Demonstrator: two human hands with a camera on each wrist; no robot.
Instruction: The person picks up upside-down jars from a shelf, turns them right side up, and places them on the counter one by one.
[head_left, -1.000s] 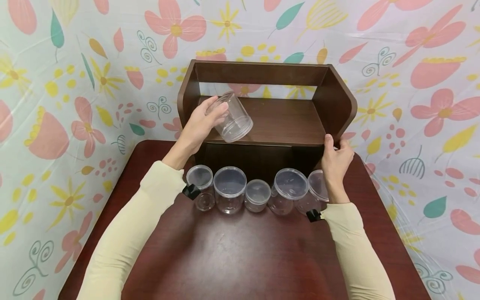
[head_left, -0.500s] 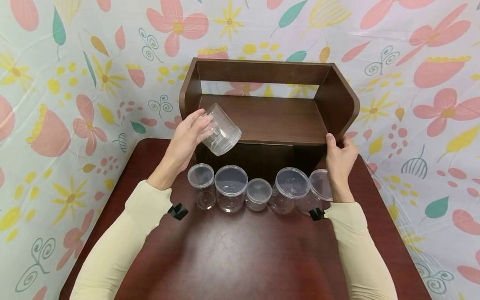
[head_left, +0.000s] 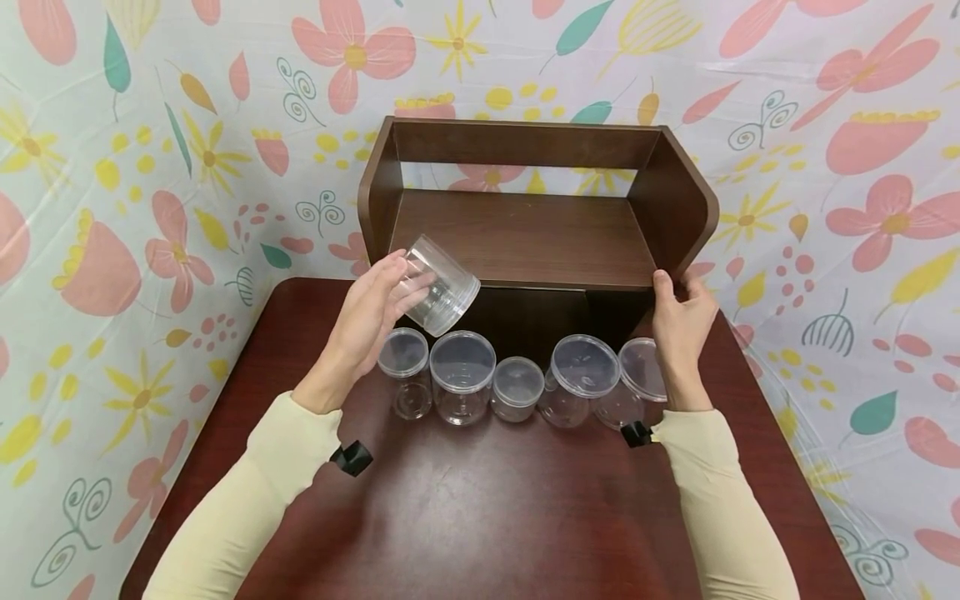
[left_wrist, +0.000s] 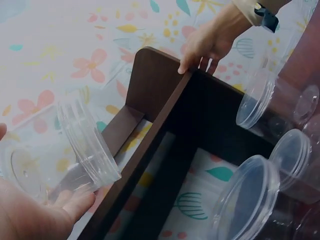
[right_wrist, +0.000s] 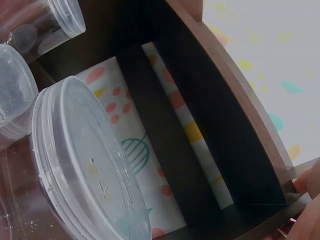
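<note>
My left hand grips a clear plastic jar with a lid, tilted so that the lid end points down and right. It is held in the air before the left front of a dark brown two-tier shelf. In the left wrist view the jar looks see-through, with nothing showing inside. My right hand pinches the shelf's right front corner, thumb on the upper board's edge; some of its fingers are hidden behind the side panel.
Several lidded clear jars stand in a row before the shelf, among them a small one, a wide one and a leaning-looking one. The reddish-brown table holds all this; flower-patterned cloth surrounds it.
My left hand has brought the jar down and to the left, from over the upper board to in front of its edge. The right hand stays at the shelf corner.
</note>
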